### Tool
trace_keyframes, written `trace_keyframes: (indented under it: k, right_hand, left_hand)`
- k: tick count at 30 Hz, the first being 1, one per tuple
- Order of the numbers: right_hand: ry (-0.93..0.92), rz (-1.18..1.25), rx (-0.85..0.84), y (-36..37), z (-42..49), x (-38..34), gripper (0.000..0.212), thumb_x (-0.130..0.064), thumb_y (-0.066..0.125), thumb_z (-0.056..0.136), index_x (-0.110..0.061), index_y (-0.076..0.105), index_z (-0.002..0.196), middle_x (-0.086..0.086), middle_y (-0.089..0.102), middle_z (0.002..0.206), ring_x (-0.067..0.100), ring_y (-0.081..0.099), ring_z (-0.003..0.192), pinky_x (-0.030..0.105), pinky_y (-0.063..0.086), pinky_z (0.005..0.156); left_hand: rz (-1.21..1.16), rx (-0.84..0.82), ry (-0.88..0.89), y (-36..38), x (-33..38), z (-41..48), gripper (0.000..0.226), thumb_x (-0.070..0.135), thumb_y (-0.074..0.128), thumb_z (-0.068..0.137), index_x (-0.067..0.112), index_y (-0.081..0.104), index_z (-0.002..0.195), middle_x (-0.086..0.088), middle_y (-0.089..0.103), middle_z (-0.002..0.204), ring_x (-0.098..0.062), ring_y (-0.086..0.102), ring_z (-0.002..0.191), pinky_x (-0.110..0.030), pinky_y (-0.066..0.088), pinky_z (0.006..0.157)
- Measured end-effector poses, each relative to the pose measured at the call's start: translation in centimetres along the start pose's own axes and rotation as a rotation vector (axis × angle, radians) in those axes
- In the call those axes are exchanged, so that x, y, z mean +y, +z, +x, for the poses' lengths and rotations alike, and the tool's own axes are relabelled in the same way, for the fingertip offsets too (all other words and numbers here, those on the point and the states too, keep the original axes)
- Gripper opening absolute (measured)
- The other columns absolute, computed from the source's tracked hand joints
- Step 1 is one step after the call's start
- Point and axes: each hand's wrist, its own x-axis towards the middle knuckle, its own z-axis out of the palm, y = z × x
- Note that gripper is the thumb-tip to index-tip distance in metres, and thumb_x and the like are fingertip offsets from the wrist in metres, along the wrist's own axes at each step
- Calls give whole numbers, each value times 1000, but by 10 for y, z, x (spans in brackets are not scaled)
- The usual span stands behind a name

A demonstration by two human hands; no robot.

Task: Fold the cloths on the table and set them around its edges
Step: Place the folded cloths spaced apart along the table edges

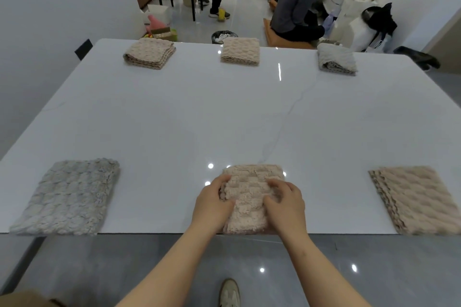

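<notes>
Both hands meet on the centre beige cloth (252, 193), a folded cloth lying at the lower middle of the frame, its near end at the front edge of the white tabletop (187, 112). The left hand (214, 203) grasps the cloth's left side, thumb on top and fingers curled at the edge. The right hand (287, 200) has its bent fingers and thumb pinching into the pile on the cloth's right side.

Along the same front edge, a folded grey cloth (67, 197) lies flat at the lower left, and a folded tan cloth (419, 199) at the lower right, both well apart from the hands. Along the far edge sit three more folded cloths: a far-left beige cloth (149, 53), a far-middle beige cloth (240, 51) and a far-right grey cloth (336, 58), spaced well apart.

Beyond the tabletop, a person in dark clothes (294, 10) sits on an orange cushion (287, 41) on the floor, and a waste bin (223, 36) stands just past the far edge. A pale shoe (229, 293) shows at the bottom.
</notes>
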Motion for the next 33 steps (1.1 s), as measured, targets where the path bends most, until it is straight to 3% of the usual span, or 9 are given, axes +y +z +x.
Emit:
trace_keyframes:
  k: [4, 9, 12, 15, 18, 21, 25, 29, 33]
  right_hand:
    - [2, 32, 11, -2, -1, -1, 42, -16, 56, 80, -30, 56, 120, 3, 37, 140, 21, 42, 125, 42, 37, 105]
    - [10, 56, 99, -6, -9, -8, 40, -18, 55, 82, -31, 55, 120, 0, 36, 143, 19, 38, 129, 44, 32, 108]
    - [-5, 121, 198, -18, -20, -1, 36, -15, 56, 83, -25, 57, 117, -2, 44, 136, 16, 41, 124, 39, 34, 106]
    - [61, 192, 321, -40, -31, 18, 33, -12, 54, 85, -23, 58, 115, -8, 49, 122, 13, 45, 117, 37, 37, 104]
    - [154, 273, 426, -72, -45, 51, 31, -11, 54, 86, -22, 58, 115, -12, 46, 113, 9, 46, 107, 33, 39, 101]
    - [245, 331, 529, -113, -60, 96, 30, -10, 56, 86, -19, 58, 115, -11, 46, 109, 13, 46, 113, 33, 38, 102]
    - [336, 305, 661, -176, -77, 167, 29, -9, 61, 83, -14, 61, 112, 0, 56, 112, 21, 52, 112, 36, 41, 98]
    - [397, 235, 650, -253, -97, 244, 33, -11, 62, 81, -14, 61, 114, 6, 59, 121, 26, 53, 114, 38, 40, 100]
    - [462, 77, 595, -330, -117, 313, 38, -19, 60, 81, -21, 58, 120, 1, 56, 127, 22, 46, 121, 35, 36, 104]
  left_hand:
    - [53, 0, 67, 0, 6, -5, 57, 13, 59, 83, 27, 43, 135, 1, 46, 132, -5, 41, 106, -17, 30, 88]
    - [254, 116, 218, -3, 24, -12, 46, 18, 53, 87, 27, 47, 131, 5, 41, 136, -17, 35, 123, -17, 24, 93]
    - [233, 39, 327, 8, 46, -18, 41, 15, 52, 87, 25, 51, 126, 8, 47, 132, -12, 39, 123, -16, 27, 97]
    - [206, -124, 383, 38, 67, -30, 38, 16, 51, 89, 27, 52, 125, 11, 51, 128, -10, 46, 117, -28, 38, 101]
    - [206, -257, 433, 80, 85, -44, 35, 18, 50, 91, 27, 51, 125, 13, 52, 120, -8, 49, 111, -28, 42, 96]
    - [265, -366, 523, 134, 107, -58, 35, 20, 50, 91, 27, 50, 126, 11, 52, 124, -5, 48, 108, -19, 38, 89]
    - [382, -493, 675, 224, 142, -82, 35, 20, 52, 90, 22, 53, 125, 3, 56, 124, -11, 51, 111, -15, 33, 84]
    - [500, -576, 792, 323, 177, -116, 35, 24, 52, 90, 22, 53, 126, 2, 57, 124, -12, 51, 113, -16, 34, 84]
    - [607, -589, 849, 406, 209, -150, 36, 25, 51, 90, 24, 52, 126, 2, 56, 127, -15, 50, 118, -26, 38, 96]
